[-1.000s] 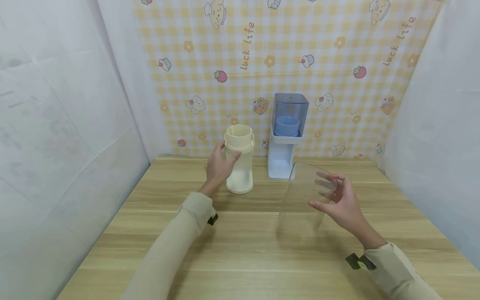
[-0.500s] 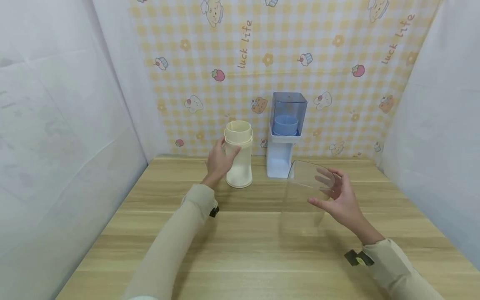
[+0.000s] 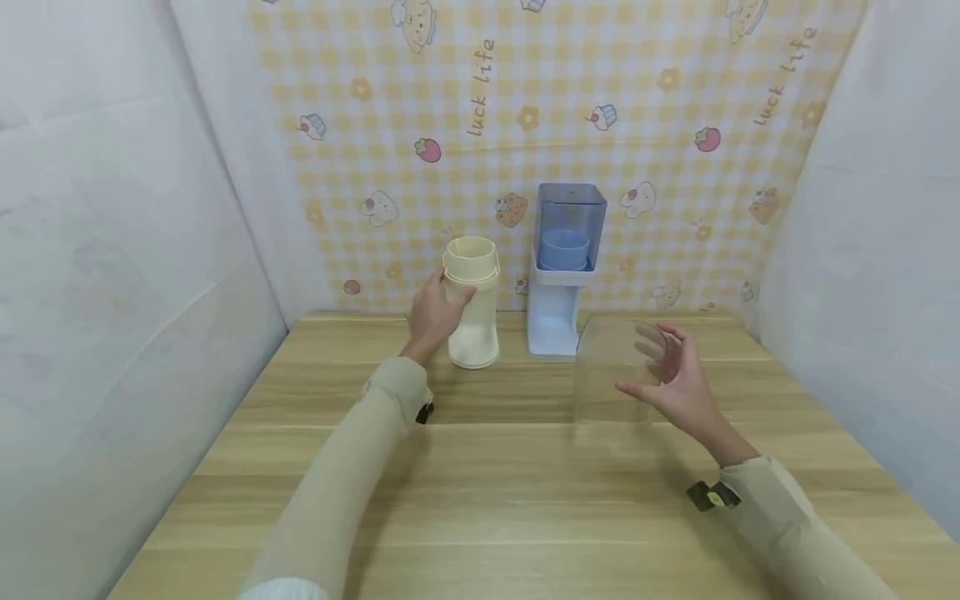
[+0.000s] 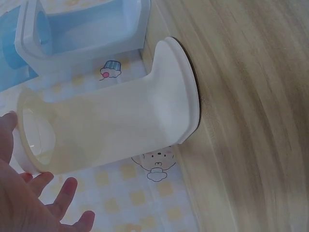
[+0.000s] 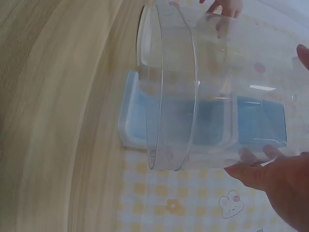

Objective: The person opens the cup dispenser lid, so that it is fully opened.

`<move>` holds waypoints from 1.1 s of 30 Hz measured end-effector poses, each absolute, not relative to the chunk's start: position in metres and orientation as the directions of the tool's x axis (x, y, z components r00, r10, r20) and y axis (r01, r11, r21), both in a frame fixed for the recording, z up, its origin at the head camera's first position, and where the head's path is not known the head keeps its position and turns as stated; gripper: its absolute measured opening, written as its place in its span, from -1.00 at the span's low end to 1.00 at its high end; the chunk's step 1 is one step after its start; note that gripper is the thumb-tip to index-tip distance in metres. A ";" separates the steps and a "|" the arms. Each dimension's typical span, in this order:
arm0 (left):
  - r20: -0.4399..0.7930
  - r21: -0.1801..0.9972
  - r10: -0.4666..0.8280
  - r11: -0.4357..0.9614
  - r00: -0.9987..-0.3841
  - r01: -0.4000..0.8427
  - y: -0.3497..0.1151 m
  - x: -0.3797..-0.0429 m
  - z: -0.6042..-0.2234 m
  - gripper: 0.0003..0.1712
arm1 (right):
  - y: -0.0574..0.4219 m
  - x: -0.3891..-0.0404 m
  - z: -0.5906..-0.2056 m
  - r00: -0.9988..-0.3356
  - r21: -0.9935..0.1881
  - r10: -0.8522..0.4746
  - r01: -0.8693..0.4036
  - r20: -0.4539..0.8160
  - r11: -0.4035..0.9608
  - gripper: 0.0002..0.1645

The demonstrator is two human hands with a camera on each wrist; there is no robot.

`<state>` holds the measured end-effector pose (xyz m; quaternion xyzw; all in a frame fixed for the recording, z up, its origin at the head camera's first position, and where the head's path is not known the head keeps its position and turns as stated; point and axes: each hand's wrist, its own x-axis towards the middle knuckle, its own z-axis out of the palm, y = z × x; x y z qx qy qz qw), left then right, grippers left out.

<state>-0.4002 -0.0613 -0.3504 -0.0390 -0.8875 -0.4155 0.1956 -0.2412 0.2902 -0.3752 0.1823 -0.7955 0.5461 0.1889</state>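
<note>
A cream dispenser stand with an open round collar on top stands upright near the back of the table. My left hand grips its upper part, thumb on the near side. In the left wrist view, the fingertips spread around the collar, and the base rests on the wood. My right hand holds a clear plastic cover by its upper part, right of the stand. In the right wrist view, thumb and fingers span the cover, its rimmed end pointing towards the table.
Between the stand and the cover, farther back, stands a blue-and-white dispenser with a tinted blue cover. A yellow checked cloth hangs behind the wooden table. White cloth walls enclose both sides.
The clear cover has become more upright in my right hand and risen slightly. My left hand keeps its grip on the cream stand, which has shifted slightly back. The head view has turned slightly.
</note>
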 end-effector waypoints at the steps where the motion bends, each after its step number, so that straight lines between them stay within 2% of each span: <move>1: 0.376 0.722 -0.093 0.653 -0.922 0.229 -0.062 -0.401 -0.350 -0.10 | 0.291 -0.243 -0.374 -0.869 -0.803 -0.075 -0.482 0.489 0.351 0.16; 12: 0.339 0.748 -0.072 0.625 -0.938 0.222 -0.064 -0.408 -0.346 -0.12 | 0.312 -0.270 -0.383 -0.904 -0.816 -0.047 -0.406 0.426 0.412 0.20; 25: 0.317 0.740 -0.062 0.640 -0.946 0.206 -0.066 -0.415 -0.348 -0.10 | 0.328 -0.288 -0.398 -0.914 -0.841 -0.045 -0.388 0.402 0.378 0.16; 29: 0.255 0.770 -0.023 0.610 -0.967 0.188 -0.067 -0.409 -0.350 0.01 | 0.335 -0.291 -0.402 -0.917 -0.843 -0.021 -0.374 0.398 0.386 0.14; 33: 0.184 0.820 0.053 0.542 -0.982 0.183 -0.076 -0.394 -0.356 0.00 | 0.338 -0.292 -0.405 -0.919 -0.851 -0.014 -0.370 0.393 0.372 0.12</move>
